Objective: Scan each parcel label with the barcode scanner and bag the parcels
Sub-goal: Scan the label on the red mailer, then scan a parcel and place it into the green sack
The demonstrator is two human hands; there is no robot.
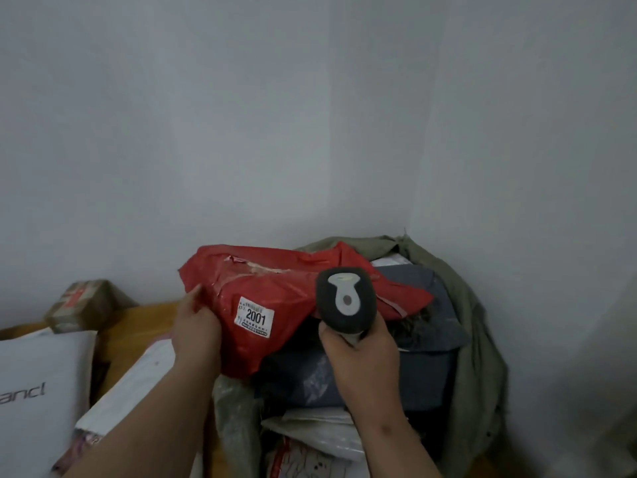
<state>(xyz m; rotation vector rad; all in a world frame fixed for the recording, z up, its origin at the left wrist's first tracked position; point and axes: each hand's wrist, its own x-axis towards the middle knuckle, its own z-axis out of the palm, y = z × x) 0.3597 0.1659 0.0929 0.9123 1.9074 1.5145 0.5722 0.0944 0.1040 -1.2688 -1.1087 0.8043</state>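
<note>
The left hand (196, 326) grips the red parcel (275, 305); the right hand (358, 346) clasps the scanner (346, 300). It should swing left, squarely onto the label (254, 317).

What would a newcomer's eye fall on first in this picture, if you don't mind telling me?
The red parcel at centre, held up by the left hand at its left edge, with a white label reading 2001 facing the camera. Just right of it, the right hand grips a dark scanner raised in front of the parcel. Behind and below them gapes an olive sack, already holding grey parcels.
</note>
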